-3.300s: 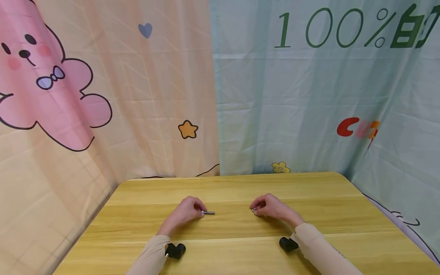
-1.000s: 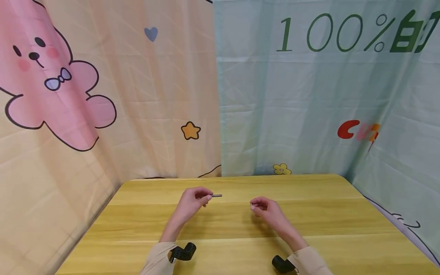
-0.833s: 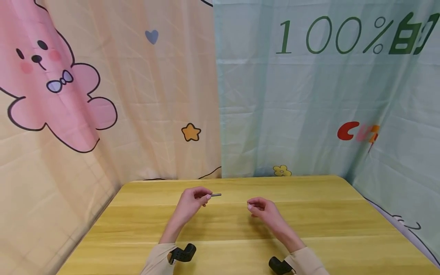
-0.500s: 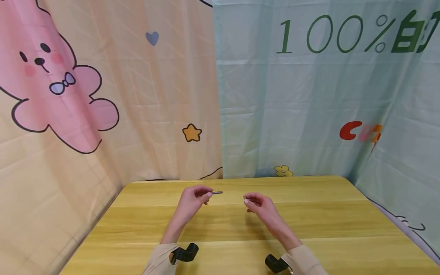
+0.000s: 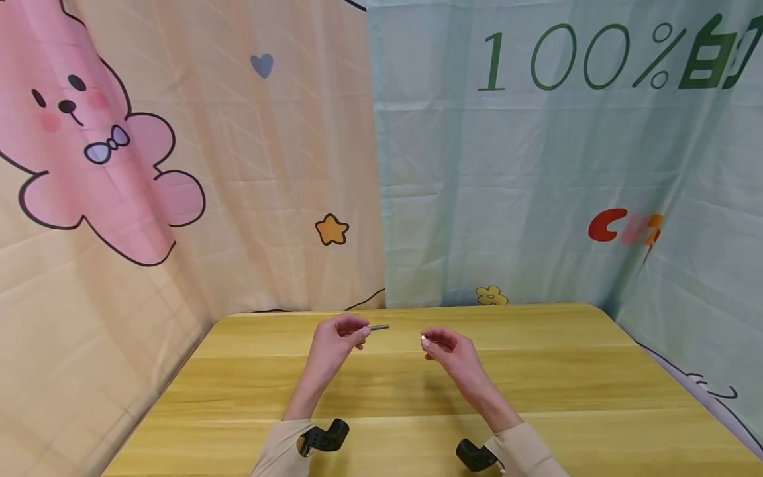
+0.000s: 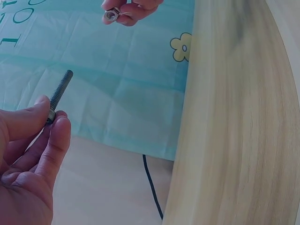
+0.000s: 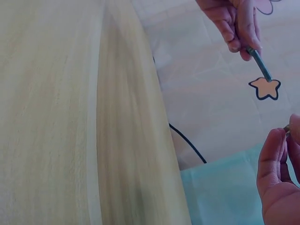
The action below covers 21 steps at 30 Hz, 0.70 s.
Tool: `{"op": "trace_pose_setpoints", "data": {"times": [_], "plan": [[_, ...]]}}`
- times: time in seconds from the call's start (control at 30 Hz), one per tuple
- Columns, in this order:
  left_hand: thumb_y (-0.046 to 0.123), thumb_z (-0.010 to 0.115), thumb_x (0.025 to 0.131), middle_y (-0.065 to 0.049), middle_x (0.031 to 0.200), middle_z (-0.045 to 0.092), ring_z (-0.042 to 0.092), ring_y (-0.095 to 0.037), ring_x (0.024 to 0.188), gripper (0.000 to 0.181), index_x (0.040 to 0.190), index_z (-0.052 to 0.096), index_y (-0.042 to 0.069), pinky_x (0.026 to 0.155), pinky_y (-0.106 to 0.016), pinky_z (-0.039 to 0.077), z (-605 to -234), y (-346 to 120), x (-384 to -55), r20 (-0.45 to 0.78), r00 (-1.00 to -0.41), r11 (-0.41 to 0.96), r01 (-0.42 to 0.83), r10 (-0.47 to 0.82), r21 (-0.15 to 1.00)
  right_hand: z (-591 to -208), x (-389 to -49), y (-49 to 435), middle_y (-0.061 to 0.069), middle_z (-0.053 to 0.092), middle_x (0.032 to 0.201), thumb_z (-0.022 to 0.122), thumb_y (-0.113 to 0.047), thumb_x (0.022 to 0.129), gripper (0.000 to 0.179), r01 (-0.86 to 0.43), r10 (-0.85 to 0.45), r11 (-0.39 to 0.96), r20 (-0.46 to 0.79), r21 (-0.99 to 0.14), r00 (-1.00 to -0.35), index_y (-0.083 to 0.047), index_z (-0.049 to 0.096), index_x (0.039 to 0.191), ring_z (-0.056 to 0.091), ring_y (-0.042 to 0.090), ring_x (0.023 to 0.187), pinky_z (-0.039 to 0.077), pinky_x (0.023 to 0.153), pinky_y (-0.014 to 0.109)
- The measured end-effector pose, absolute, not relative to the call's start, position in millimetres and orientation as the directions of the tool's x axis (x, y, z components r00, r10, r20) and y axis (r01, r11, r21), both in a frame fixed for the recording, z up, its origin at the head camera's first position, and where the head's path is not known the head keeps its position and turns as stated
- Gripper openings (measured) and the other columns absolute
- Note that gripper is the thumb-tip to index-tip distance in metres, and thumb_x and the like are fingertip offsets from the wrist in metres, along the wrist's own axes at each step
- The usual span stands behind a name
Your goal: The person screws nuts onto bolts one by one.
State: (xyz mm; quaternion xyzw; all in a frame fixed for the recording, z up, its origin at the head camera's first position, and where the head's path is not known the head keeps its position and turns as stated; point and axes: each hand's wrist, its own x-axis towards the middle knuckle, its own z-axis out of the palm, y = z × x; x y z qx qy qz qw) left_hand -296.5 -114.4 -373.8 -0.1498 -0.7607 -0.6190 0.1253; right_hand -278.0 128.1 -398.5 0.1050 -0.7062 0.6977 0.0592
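Between thumb and fingers, my left hand [image 5: 335, 339] pinches a dark metal bolt [image 6: 61, 91] by its head. The threaded shank points right toward the other hand in the head view. Opposite it, my right hand [image 5: 450, 351] pinches a small shiny hex nut [image 6: 112, 15], whose hole faces the left wrist camera. A short gap separates the bolt's tip from the nut. Both hands are raised above the wooden table [image 5: 381, 391]. In the right wrist view the nut [image 7: 287, 128] is mostly covered by the fingertips.
Printed curtains hang behind the table, peach with a star [image 5: 332, 229] on the left and pale green with a yellow flower [image 5: 491, 295] on the right. Black wrist cameras sit at both sleeves, one of them the left camera [image 5: 326, 436]. A black line [image 6: 152, 187] runs below the green curtain.
Both hands have risen from near the tabletop with the bolt and nut. The right hand has moved left, narrowing the gap, and the bolt now tilts slightly upward.
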Motion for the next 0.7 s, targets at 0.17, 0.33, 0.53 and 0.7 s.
{"op": "trace_pose_setpoints", "data": {"times": [0.17, 0.33, 0.53, 0.7], "plan": [[0.003, 0.075, 0.086, -0.008, 0.079, 0.068, 0.064, -0.026, 0.068, 0.01, 0.095, 0.073, 0.001, 0.061, -0.028, 0.056, -374.2, -111.4, -296.2, 0.378, -0.924, 0.185, 0.383, 0.067, 0.905, -394.5, -276.1, 128.6, 0.012, 0.065, 0.102, 0.066, -0.003, 0.093, 0.02, -0.244, -0.048, 0.008, 0.243, -0.97, -0.969, 0.003, 0.065, 0.112, 0.063, 0.021, 0.089, 0.054, 0.08, 0.028], [0.001, 0.075, 0.086, -0.011, 0.08, 0.069, 0.065, -0.03, 0.07, 0.011, 0.096, 0.073, -0.002, 0.062, -0.029, 0.056, -368.4, -106.4, -291.5, 0.369, -0.927, 0.188, 0.374, 0.061, 0.908, -390.2, -274.4, 130.9, 0.014, 0.065, 0.105, 0.067, -0.002, 0.093, 0.022, -0.262, -0.049, 0.005, 0.261, -0.965, -0.964, 0.004, 0.064, 0.114, 0.064, 0.021, 0.091, 0.054, 0.082, 0.028], [-0.002, 0.071, 0.087, -0.015, 0.082, 0.068, 0.064, -0.041, 0.074, 0.011, 0.097, 0.071, -0.007, 0.062, -0.024, 0.054, -346.2, -100.5, -271.0, 0.381, -0.92, 0.198, 0.392, 0.092, 0.899, -385.9, -273.7, 133.5, 0.015, 0.065, 0.108, 0.068, -0.003, 0.092, 0.024, -0.283, -0.061, 0.009, 0.282, -0.959, -0.957, 0.004, 0.064, 0.115, 0.065, 0.02, 0.095, 0.054, 0.085, 0.028], [-0.002, 0.071, 0.088, -0.021, 0.084, 0.068, 0.064, -0.045, 0.076, 0.011, 0.097, 0.07, -0.007, 0.063, -0.023, 0.054, -339.4, -98.2, -264.5, 0.388, -0.915, 0.186, 0.403, 0.113, 0.896, -383.4, -274.1, 133.5, 0.015, 0.065, 0.109, 0.068, -0.003, 0.092, 0.026, -0.287, -0.07, 0.005, 0.286, -0.958, -0.956, 0.004, 0.063, 0.116, 0.065, 0.02, 0.097, 0.054, 0.086, 0.028]]}}
